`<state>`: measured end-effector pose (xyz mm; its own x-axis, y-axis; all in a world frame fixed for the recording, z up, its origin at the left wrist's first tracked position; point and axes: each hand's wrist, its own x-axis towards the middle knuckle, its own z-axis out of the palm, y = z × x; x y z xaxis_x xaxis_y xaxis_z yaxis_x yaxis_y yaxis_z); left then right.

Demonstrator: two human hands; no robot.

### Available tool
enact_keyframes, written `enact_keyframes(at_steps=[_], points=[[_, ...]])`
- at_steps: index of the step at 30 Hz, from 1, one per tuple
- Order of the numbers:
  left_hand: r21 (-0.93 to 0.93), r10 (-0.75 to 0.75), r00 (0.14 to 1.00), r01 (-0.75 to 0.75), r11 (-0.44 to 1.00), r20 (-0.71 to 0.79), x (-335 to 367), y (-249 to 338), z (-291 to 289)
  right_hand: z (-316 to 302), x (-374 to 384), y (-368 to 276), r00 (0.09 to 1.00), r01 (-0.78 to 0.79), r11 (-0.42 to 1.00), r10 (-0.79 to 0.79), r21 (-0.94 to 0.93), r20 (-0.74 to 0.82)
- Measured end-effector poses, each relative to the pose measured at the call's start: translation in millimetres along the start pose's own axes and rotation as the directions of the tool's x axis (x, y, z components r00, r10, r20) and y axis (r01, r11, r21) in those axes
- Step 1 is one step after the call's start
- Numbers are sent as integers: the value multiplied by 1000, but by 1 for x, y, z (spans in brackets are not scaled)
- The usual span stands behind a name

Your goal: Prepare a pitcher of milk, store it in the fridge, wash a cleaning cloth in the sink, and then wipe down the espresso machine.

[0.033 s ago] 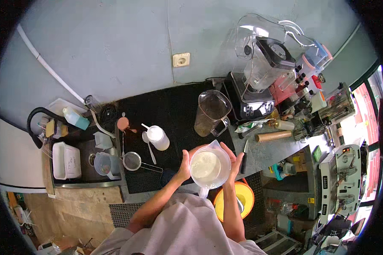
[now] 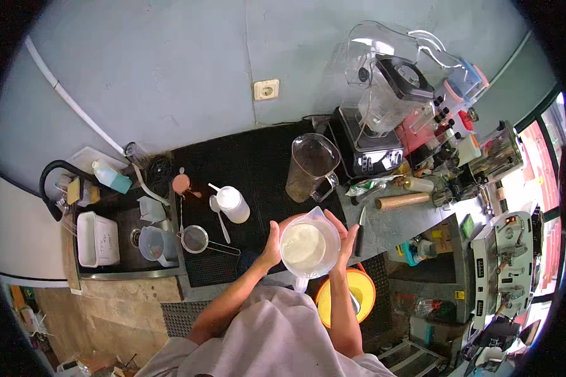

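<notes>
A translucent plastic jug [image 2: 325,246] with pale, cream-coloured liquid inside is between my two hands, close to my body at the counter's front edge. Its spout points away from me and its handle towards me. Around its left side curls my left hand [image 2: 271,248], with the fingers partly behind the jug. My right hand [image 2: 344,242] presses on the right side, fingers wrapped along the wall. A black-handled knife [image 2: 360,235] lies just right of my right hand. Beyond the jug, a clear blender pitcher [image 2: 313,164] stands on the black mat [image 2: 264,157].
Left on the mat are a white-lidded bottle [image 2: 234,204], a spoon [image 2: 223,220] and a strainer [image 2: 195,239]. The sink [image 2: 129,217] holds a white tub [image 2: 98,239] and another jug [image 2: 156,244]. A blender [image 2: 374,141] stands at back right. Below my right forearm sits a yellow round container [image 2: 365,292].
</notes>
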<state>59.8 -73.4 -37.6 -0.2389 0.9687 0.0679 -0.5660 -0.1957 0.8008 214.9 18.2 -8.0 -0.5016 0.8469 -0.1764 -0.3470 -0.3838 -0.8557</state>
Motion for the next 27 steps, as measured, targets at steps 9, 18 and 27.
enact_keyframes(at_steps=[9,18,27], points=[[-19,-81,995,82,996,52,6,-9,-18,-9,6,6,998,-15,998,11,67,56],[113,98,990,-109,988,98,18,33,-14,-3,-3,0,975,213,975,-207,65,-82],[86,-37,991,26,996,132,18,27,-7,5,-6,-10,989,142,989,-141,-30,42]])
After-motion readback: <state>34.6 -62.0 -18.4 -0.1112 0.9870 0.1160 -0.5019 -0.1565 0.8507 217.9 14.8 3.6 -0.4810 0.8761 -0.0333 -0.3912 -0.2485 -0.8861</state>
